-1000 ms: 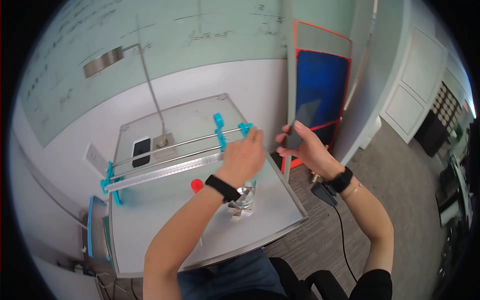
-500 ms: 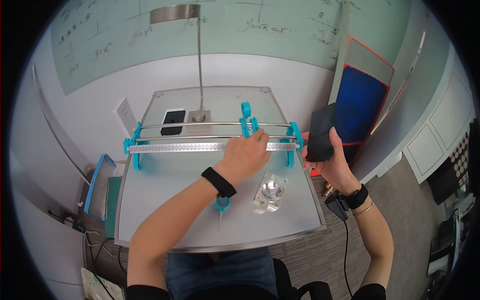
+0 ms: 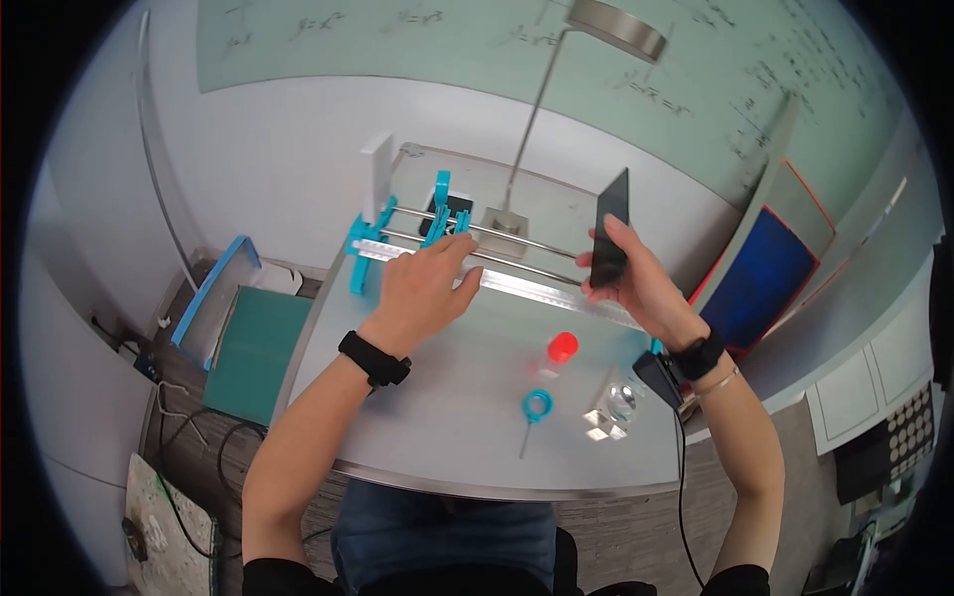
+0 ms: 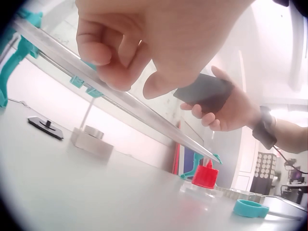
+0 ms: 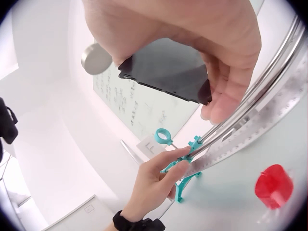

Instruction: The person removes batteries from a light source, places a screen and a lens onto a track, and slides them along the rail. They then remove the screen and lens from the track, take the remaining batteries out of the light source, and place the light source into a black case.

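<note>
My left hand (image 3: 417,298) is at the rods, fingertips bent at the base of a teal sliding holder (image 3: 462,223). The left wrist view shows its curled fingers over the metal rail (image 4: 139,115). A second teal holder with a ring (image 3: 442,187) stands beside the first, left of centre on the rods. My right hand (image 3: 651,290) grips a thin black plate (image 3: 610,233) by its lower part, above the rods' right side. In the right wrist view the plate (image 5: 166,70) lies between thumb and fingers. A white card marked F (image 5: 150,146) stands at the rods' far end.
On the table (image 3: 417,437) are a red piece (image 3: 562,347), a teal ring on a pin (image 3: 538,405) and a clear lens (image 3: 621,400) in a mount. A lamp (image 3: 505,221) stands behind the rods. A green board (image 3: 260,348) is left.
The view has swung left. My left hand and the teal holders have moved left along the rods. The black plate stays in my right hand, now turned more edge-on to the head view.
</note>
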`<state>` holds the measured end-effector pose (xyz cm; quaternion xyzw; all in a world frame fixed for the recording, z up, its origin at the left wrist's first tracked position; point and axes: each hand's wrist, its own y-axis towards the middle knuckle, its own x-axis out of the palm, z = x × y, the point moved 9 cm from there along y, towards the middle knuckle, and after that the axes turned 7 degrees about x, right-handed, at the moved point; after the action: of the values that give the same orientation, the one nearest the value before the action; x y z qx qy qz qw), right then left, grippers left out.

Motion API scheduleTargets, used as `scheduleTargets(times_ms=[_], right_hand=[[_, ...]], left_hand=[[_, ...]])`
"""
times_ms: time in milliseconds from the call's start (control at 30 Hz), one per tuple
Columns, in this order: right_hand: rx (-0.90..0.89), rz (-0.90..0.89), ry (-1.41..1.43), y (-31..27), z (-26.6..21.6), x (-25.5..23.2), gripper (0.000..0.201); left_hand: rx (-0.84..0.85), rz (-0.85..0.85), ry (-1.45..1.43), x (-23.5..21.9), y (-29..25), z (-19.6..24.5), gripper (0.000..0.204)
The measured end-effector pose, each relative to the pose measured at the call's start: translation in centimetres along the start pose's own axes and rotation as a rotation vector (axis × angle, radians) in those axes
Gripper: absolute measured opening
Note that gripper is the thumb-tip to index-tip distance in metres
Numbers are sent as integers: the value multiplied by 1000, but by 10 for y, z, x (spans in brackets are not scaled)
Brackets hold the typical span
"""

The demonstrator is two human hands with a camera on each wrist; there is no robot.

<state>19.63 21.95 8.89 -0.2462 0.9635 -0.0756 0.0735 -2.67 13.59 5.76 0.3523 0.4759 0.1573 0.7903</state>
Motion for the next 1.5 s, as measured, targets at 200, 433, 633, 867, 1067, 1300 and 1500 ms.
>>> scheduleTargets(times_ms=[200, 433, 633, 867, 1067, 1300, 1500], right_hand=[[-54, 133, -429, 105, -34, 51, 99], [74, 167, -1229, 183, -48, 110, 101], [300, 101, -1543, 228, -16, 127, 80], [311, 5, -1666, 256, 4, 143, 85], [244, -69, -1769, 285, 24, 147, 86], [209, -162, -1607, 280, 20, 167, 67], [372, -90, -1604, 285, 23, 155, 73]], left_hand=[[-90, 125, -31, -26, -17, -41, 28], [47, 231, 82, -34, -20, -16, 29], [119, 356, 58, -42, -22, -18, 17], [120, 322, 51, -35, -25, -18, 15], [119, 334, 52, -33, -26, -20, 14], [114, 338, 56, -34, -26, -21, 14], [129, 342, 65, -37, -25, -20, 13]])
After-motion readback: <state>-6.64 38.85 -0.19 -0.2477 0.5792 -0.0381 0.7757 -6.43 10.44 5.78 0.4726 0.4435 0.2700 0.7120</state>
